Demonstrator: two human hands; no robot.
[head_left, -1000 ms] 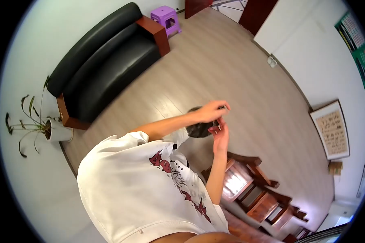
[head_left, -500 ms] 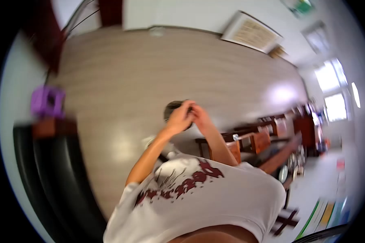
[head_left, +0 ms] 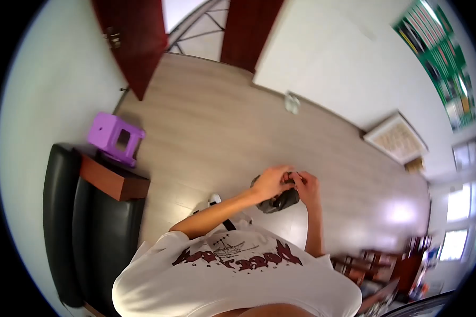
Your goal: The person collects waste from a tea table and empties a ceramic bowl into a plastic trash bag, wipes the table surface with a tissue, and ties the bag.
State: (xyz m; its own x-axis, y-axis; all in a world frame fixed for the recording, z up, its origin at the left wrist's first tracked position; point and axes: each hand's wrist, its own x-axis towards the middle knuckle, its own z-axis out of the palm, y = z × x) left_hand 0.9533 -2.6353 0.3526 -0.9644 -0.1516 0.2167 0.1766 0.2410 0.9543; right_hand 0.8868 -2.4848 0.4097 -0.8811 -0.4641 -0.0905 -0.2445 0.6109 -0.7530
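Observation:
A dark, shiny bag, perhaps plastic, hangs in front of my shirt with its top gathered between my two hands. My left hand is closed over its upper edge, fingers bent toward the other hand. Pinching the top from the other side is my right hand, its fingertips close to the left ones. The exact grip and whatever the bag may contain are hidden.
A purple stool stands by the left wall, beyond a black sofa with a wooden armrest. A dark red door is open ahead. Light shoes and a framed picture are along the right wall.
My view has swung left, bringing the open door and more of the stool into sight. Both hands stay at the dark bag, which now appears farther right and lower, more of it showing.

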